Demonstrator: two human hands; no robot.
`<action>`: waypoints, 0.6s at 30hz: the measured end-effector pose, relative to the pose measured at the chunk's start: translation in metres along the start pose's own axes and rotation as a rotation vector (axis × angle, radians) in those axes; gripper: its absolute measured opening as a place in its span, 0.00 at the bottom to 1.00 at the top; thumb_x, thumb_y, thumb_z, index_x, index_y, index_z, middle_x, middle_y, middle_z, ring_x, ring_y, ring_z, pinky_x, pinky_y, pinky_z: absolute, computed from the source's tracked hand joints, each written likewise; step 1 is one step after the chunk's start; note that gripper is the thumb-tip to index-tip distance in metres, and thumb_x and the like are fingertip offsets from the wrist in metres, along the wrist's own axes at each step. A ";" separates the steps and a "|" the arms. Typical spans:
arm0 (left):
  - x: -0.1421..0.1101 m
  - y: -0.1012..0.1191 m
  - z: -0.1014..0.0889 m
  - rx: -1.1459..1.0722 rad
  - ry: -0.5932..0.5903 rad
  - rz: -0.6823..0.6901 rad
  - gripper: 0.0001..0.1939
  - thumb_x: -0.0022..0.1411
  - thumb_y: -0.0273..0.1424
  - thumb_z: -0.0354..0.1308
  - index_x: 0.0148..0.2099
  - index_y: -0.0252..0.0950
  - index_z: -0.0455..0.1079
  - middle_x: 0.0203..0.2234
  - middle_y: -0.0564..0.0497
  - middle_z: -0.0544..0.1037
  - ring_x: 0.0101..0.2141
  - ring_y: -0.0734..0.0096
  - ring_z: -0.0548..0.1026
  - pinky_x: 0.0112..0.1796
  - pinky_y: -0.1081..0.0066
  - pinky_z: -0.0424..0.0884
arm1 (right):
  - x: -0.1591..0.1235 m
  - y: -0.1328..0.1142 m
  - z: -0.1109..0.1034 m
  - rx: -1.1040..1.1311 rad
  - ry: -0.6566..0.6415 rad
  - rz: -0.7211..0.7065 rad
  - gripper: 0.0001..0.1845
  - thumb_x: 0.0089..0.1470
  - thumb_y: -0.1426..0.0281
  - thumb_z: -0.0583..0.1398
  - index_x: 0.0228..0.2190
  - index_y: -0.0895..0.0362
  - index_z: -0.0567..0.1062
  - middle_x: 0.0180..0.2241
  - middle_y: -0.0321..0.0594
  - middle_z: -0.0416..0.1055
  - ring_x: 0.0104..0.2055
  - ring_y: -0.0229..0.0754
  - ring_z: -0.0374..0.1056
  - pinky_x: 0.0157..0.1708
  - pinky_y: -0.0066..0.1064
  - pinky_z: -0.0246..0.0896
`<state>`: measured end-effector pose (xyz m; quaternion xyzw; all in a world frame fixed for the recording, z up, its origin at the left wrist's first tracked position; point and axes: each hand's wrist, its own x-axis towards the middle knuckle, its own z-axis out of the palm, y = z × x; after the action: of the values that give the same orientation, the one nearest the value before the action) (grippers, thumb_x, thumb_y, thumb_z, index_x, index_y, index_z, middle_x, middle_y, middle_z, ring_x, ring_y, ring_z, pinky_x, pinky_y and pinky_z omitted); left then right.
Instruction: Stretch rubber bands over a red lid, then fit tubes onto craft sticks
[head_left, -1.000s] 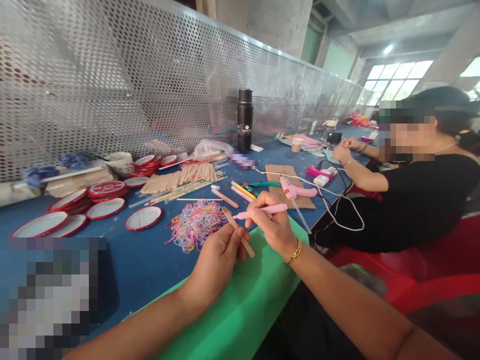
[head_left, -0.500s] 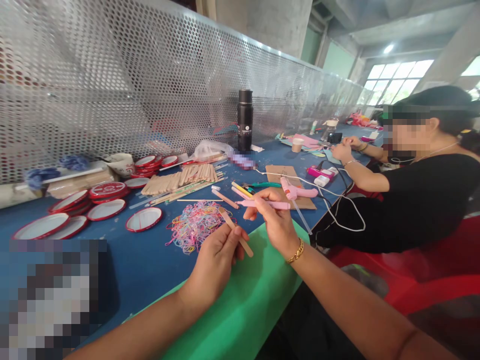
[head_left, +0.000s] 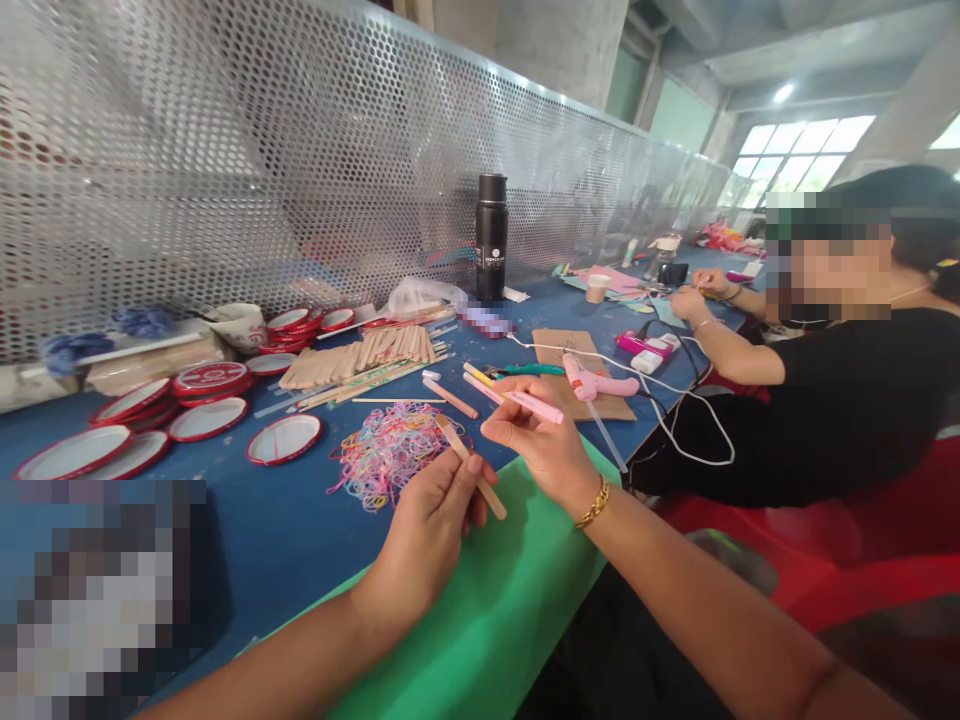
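A flat wooden craft stick is pinched in my left hand, slanting with its upper end over a tangle of coloured loops. Gold chain at the wrist, my right hand grips a pink marker pen between thumb and fingers; fingers partly hide the pen's far part. Both hands hover over a green sheet at the table's near edge. Just beyond them lie a brownish-pink marker and a yellow marker.
Past my right hand, a pink glue gun rests on cardboard. Craft sticks, red-rimmed lids and a black bottle stand toward the perforated metal screen. A co-worker sits at right.
The pink marker has turned in my right hand, from nearly level to slanting down rightward, and my right fingers have shifted on it. My left hand and the stick stay almost unchanged.
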<state>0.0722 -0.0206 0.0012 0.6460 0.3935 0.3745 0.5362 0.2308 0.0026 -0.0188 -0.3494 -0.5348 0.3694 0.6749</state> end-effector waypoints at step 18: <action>0.000 -0.003 0.000 0.009 0.002 0.016 0.19 0.65 0.47 0.52 0.32 0.37 0.70 0.16 0.57 0.69 0.18 0.74 0.64 0.22 0.73 0.59 | -0.006 -0.001 0.004 0.006 -0.065 -0.028 0.11 0.66 0.59 0.59 0.44 0.52 0.69 0.37 0.40 0.83 0.37 0.43 0.80 0.44 0.41 0.76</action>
<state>0.0721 -0.0201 -0.0021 0.6511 0.3904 0.3778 0.5300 0.2263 -0.0031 -0.0204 -0.3275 -0.5604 0.3726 0.6633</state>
